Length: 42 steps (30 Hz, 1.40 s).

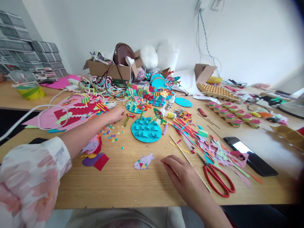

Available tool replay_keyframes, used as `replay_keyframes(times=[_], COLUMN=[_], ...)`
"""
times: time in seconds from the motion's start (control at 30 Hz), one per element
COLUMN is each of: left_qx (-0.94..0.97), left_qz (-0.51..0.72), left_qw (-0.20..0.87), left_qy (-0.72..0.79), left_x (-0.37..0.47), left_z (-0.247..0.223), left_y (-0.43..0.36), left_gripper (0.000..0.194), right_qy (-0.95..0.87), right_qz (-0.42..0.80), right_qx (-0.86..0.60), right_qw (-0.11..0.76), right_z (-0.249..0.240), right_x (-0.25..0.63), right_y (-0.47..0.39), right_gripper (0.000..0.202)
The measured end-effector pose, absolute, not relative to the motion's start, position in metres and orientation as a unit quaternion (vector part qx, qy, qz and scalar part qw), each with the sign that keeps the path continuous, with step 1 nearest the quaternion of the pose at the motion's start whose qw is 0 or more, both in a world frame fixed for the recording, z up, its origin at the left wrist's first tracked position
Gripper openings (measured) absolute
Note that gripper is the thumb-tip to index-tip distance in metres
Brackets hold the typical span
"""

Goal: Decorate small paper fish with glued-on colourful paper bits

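Observation:
A lilac paper fish point(143, 161) with small coloured triangles lies flat on the table in front of me. To its right, my right hand point(180, 173) rests low with its fingers drawn together, and no object shows at the fingertips. My left hand point(116, 115) reaches out to the far left with curled fingers; whatever they may pinch is hidden. Close by it are a small red paper fish point(130, 115) and scattered paper dots point(113, 134). A turquoise paper disc point(146, 130) with raised curled strips sits between the hands, farther back.
Red-handled scissors point(219, 180), a thin wooden stick point(190, 163) and a phone point(251, 156) lie at right beside paper scraps. Glue bottles point(170, 102) stand behind the disc. Coloured paper pieces point(101, 161) lie at left; a white cable point(28, 114) loops there. A cardboard box point(109, 69) stands behind.

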<state>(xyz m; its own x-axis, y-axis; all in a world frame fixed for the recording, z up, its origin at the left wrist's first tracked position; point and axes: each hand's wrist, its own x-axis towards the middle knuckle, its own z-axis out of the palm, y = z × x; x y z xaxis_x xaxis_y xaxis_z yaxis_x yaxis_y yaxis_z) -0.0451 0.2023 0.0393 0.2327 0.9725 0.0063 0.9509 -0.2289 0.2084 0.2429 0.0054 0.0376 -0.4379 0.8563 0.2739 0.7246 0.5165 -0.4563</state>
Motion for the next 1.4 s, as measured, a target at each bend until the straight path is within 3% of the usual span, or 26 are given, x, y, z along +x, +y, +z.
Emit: replay_keyframes(times=[0.37, 0.63, 0.97, 1.4], left_qx=[0.772, 0.779, 0.846, 0.840], left_qz=[0.169, 0.209, 0.163, 0.117], left_qw=[0.282, 0.366, 0.207, 0.232], left_qy=[0.544, 0.464, 0.464, 0.476], left_x=[-0.063, -0.027, 0.020, 0.033], left_z=[0.060, 0.081, 0.084, 0.081], left_y=[0.176, 0.132, 0.097, 0.091], left_gripper=[0.011, 0.013, 0.015, 0.013], right_qy=[-0.826, -0.770, -0.759, -0.742], right_qz=[0.217, 0.283, 0.259, 0.326], right_qx=[-0.455, -0.495, -0.526, -0.516], right_qw=[0.253, 0.286, 0.281, 0.277], right_z=[0.056, 0.068, 0.061, 0.050], right_x=[0.218, 0.186, 0.173, 0.182], right_y=[0.024, 0.060, 0.075, 0.070], right_gripper=[0.019, 0.015, 0.007, 0.011])
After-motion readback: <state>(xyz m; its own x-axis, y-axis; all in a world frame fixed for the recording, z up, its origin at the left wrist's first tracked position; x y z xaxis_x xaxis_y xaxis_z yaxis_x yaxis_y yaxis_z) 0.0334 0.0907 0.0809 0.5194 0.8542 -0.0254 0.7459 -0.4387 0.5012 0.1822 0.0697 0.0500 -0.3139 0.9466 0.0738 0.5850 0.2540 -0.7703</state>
